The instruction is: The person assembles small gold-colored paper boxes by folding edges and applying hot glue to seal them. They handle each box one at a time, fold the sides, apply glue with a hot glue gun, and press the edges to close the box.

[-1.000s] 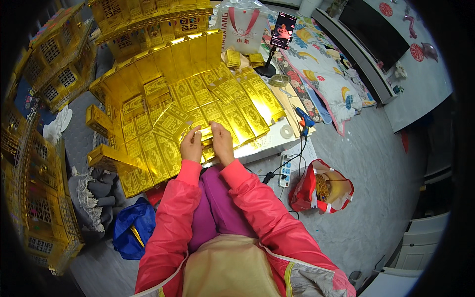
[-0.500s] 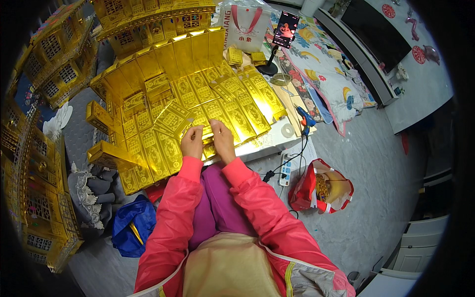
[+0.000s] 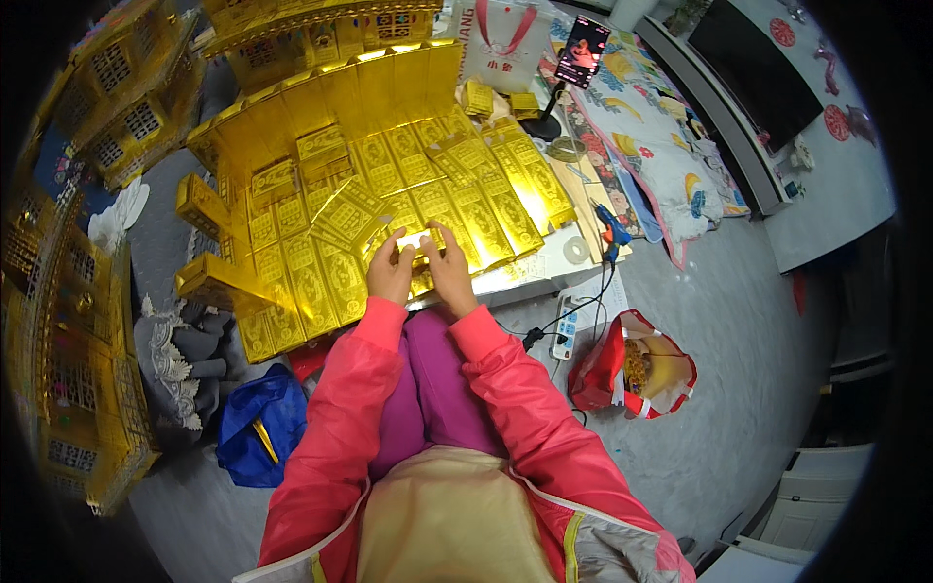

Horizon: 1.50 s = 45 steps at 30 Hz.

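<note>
— What are your hands doing?

— Your left hand (image 3: 391, 274) and right hand (image 3: 450, 270) sit side by side at the near edge of the counter (image 3: 544, 267). The fingers of both curl down and pinch a small folded gold foil piece (image 3: 416, 241) between them. It lies on the gold sheets right in front of you.

— And around it?

— A wide sheet of gold foil panels (image 3: 389, 175) covers most of the counter, made of long rectangular strips printed with darker patterns. One loose folded gold box (image 3: 350, 212) lies tilted just beyond your left hand. Two gold bar-shaped boxes (image 3: 199, 199) stick out at the sheet's left edge. I cannot count the strips reliably.

— Further out?

— At the far end stands a white bag with red handles (image 3: 505, 44), and beside it a phone on a stand (image 3: 581, 49), screen lit. A blue glue gun (image 3: 612, 228) lies at the counter's right edge, its cord running to a white power strip (image 3: 566, 330) on the grey floor (image 3: 739, 389). A red bag (image 3: 632, 364) stands open on the floor to your right, a blue bag (image 3: 255, 428) to your left. Stacked gold paper structures (image 3: 78, 321) line the left side.
</note>
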### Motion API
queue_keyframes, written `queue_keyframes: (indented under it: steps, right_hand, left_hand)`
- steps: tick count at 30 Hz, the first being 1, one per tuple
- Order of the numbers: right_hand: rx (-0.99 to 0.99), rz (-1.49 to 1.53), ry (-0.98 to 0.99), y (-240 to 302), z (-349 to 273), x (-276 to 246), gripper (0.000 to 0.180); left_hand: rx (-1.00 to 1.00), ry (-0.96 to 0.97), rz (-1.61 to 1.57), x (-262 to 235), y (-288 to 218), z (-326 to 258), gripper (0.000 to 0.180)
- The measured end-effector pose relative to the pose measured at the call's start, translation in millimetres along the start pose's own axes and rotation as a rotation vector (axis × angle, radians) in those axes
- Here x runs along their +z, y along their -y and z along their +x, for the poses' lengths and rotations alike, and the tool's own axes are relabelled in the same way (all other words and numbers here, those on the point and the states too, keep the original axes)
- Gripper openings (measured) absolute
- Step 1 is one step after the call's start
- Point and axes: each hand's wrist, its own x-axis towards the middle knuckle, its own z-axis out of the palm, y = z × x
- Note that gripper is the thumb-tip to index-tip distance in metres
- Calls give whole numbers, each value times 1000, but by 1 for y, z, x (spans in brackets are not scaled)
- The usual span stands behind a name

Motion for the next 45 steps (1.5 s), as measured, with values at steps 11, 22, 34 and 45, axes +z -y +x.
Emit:
queue_keyframes:
  steps: [11,22,34,45]
  right_hand:
    - [-42,145,-32,5,-5,-1,57]
    - [-84,1,175,-3,-8,-19,53]
    - [-14,5,63,9,18,-8,44]
    - [-494,-1007,-12,18,55,72,85]
  left_hand:
    - [-22,-30,-63,2,9,-2,39]
    - [-122,-92,-141,-10,-6,-5,42]
    - [32,-275,-198,-55,-3,-8,46]
    - [-230,-378,-384,-98,-9,-22,38]
